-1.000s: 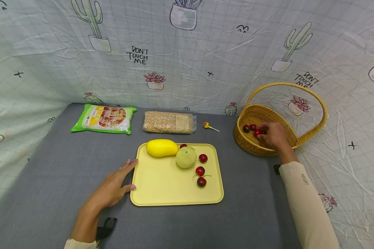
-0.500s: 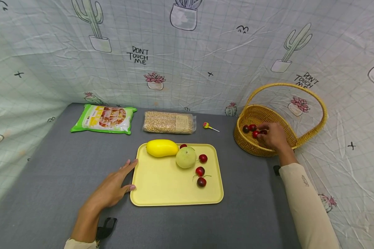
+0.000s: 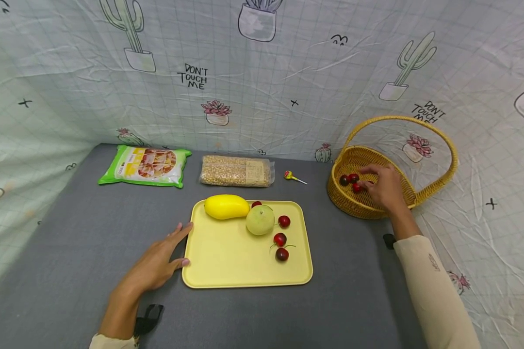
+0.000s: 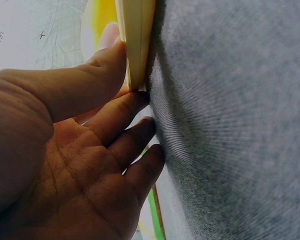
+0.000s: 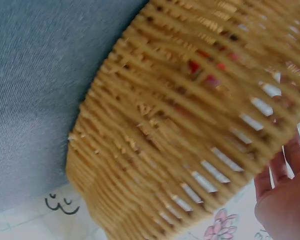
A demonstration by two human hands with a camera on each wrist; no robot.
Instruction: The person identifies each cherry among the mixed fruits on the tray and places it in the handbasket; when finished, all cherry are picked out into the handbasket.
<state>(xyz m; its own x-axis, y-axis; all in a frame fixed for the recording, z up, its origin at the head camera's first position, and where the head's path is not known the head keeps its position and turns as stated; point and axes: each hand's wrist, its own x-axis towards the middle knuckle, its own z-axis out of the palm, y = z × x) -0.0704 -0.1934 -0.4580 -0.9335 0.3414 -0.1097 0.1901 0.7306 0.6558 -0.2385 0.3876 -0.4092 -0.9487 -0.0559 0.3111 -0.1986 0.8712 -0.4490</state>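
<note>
In the head view my left hand (image 3: 155, 264) rests at the left edge of a yellow tray (image 3: 227, 264), thumb and fingers spread. Up close in the left wrist view, its thumb and a finger touch the tray's rim (image 4: 133, 55). A yellow mango (image 3: 227, 207), a pale green round fruit (image 3: 260, 220) and several cherries (image 3: 282, 254) lie on the tray. My right hand (image 3: 385, 189) is inside the wicker basket (image 3: 353, 207), thumb and index finger apart beside a few cherries (image 3: 353, 178). The basket wall hides much of this hand in the right wrist view.
Behind the tray lie a green-edged food bag (image 3: 146, 166), a clear pack of grains (image 3: 231, 170) and a lollipop (image 3: 289, 175). The basket's tall handle (image 3: 397, 118) arches over its opening. A printed cloth hangs along the table's back edge.
My right hand has shifted slightly within the basket, its fingers spreading. One cherry by its fingertips has gone from sight, and another has moved a little. My left hand stays still.
</note>
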